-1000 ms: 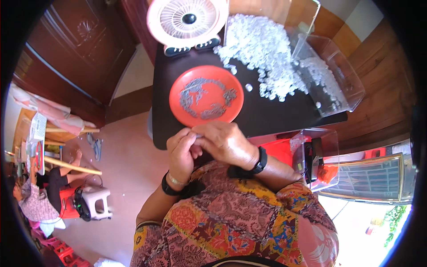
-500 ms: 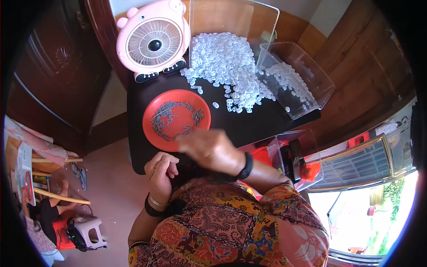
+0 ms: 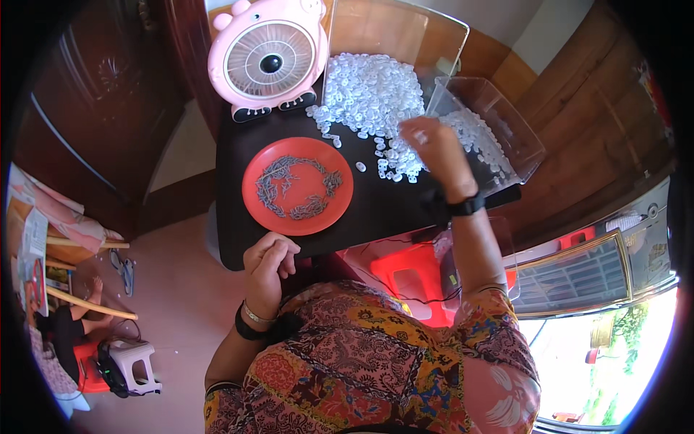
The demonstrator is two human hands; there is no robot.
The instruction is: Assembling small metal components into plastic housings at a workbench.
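Note:
My right hand (image 3: 442, 153) is at the front right of a heap of small white oval plastic pieces with two holes (image 3: 372, 90). Its fingers are pinched, and a bit of white shows between them, seemingly one of those pieces. Near the front edge of the dark table (image 3: 361, 210), my left hand (image 3: 267, 262) is curled closed; whatever it may hold is hidden. Just beyond it sits a red plate (image 3: 253, 173) with thin grey screw-like pins (image 3: 311, 208) strewn in a rough ring.
A pink pig-shaped fan (image 3: 271, 61) stands at the back left. One clear bin lies open behind the heap, and another clear bin (image 3: 531, 155) holds more white pieces at the right. Below the table is a red stool (image 3: 412, 264). Another person's leg (image 3: 90, 304) shows far left.
My right hand has swung from the plate's near edge away to the right, over to the white pieces. My left hand stays closed by the plate. The view has shifted slightly.

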